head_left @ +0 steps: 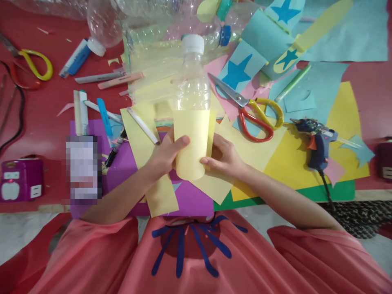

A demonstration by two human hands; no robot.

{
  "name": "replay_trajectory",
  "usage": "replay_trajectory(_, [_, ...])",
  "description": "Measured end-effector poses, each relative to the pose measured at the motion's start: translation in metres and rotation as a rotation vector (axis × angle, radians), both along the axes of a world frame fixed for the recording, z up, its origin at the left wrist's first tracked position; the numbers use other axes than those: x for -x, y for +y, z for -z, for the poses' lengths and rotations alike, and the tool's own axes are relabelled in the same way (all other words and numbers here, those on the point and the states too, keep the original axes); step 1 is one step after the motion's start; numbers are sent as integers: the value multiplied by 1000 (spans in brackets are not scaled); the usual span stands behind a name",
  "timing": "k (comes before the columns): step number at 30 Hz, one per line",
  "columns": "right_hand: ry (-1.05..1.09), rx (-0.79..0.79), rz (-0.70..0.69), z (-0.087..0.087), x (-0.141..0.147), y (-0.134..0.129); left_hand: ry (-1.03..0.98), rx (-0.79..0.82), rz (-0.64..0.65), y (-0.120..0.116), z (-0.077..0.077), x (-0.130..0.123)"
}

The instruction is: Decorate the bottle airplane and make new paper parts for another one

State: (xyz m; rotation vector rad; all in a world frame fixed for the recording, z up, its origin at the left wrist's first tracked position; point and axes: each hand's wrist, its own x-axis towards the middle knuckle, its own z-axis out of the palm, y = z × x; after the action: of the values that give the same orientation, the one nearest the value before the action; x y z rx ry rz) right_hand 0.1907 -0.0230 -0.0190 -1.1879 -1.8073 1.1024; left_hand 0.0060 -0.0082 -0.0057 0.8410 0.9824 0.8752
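A clear plastic bottle (192, 85) with a white cap stands upright at the centre. Pale yellow paper (192, 141) is wrapped round its lower half, with one edge sticking out on the right. My left hand (168, 152) holds the wrapped bottle from the left, thumb on the front of the paper. From the right, my right hand (225, 157) grips it, its thumb at the paper's lower right edge and its other fingers partly hidden behind. Below and around the bottle lie pale yellow sheets (162, 192) and a purple sheet (196, 200).
Right of the bottle lie open scissors (241, 100), a glue gun (320, 147) and blue paper pieces with stars (240, 71). Markers (81, 112), a blurred-out rectangular item (82, 167) and a purple box (21, 179) are on the left. More bottles (104, 24) lie behind.
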Motion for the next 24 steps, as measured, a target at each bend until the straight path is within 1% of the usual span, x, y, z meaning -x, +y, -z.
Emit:
replay_trajectory(2, [30,51,-12,-1,0,1,-33,1,8,0,3,1])
replay_trajectory(5, [188,162,-57,0,-1,1,-119,5,27,4,5,1])
replay_trajectory(7, [285,224,-79,3,-1,2,-151,28,48,6,3,0])
replay_trajectory(9, [335,246,-63,6,-1,3,-146,40,58,8,-1,-2])
replay_trajectory(11, [367,238,-23,7,-1,4,-121,45,53,8,-4,-3])
replay_trajectory(14, [395,211,19,7,-1,6,-112,54,43,7,-4,-4])
replay_trajectory(17, [341,155,72,6,-3,8,-135,74,20,9,-2,-3])
replay_trajectory(20, [250,99,162,6,-5,11,-114,92,-34,12,0,-2])
replay_trajectory(24, [294,56,271,-1,-8,15,-86,87,-77,15,2,0])
